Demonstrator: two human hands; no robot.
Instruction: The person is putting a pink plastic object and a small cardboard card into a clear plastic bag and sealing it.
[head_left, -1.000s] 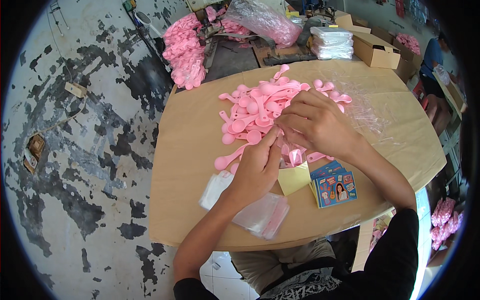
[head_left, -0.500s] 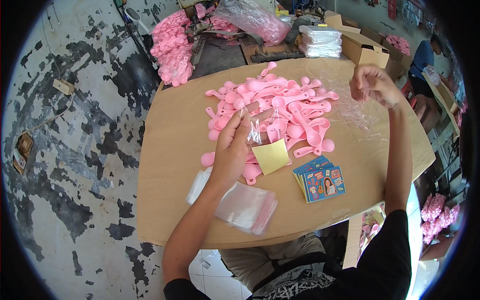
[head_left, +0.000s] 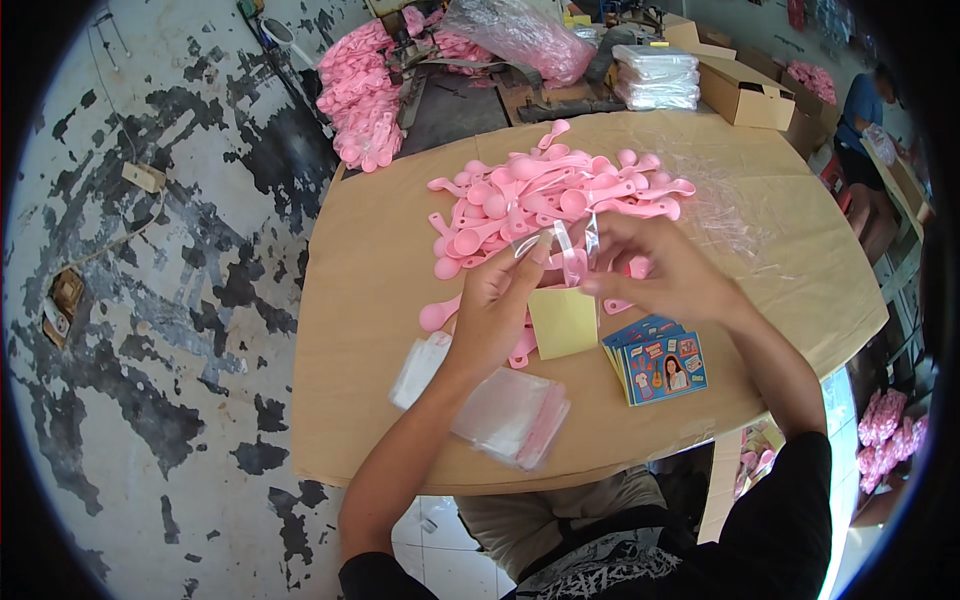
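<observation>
My left hand (head_left: 500, 295) pinches the left edge of a small clear plastic bag (head_left: 562, 240) over the table. A plain yellow card (head_left: 565, 323) sits at the bag's lower part. Pink plastic shows through the clear film; whether it is inside or behind, I cannot tell. My right hand (head_left: 665, 265) is at the bag's upper right edge, fingers curled in on the film, their tips partly hidden. Beyond both hands spreads a heap of pink measuring spoons (head_left: 500, 200). A stack of blue printed cards (head_left: 665, 368) lies nearer, below my right hand. Flat clear bags (head_left: 500, 410) lie beside my left forearm.
Brown paper covers the curved table (head_left: 370, 260). Thin clear film strips (head_left: 720, 210) lie at its right. Behind stand bagged pink spoons (head_left: 360, 100), stacked clear packs (head_left: 655, 78) and a cardboard box (head_left: 748, 95). Another person (head_left: 862, 115) sits at the far right.
My right hand has come down and left from above the film strips to the bag. My left hand still holds the bag, with the yellow card now hanging straighter.
</observation>
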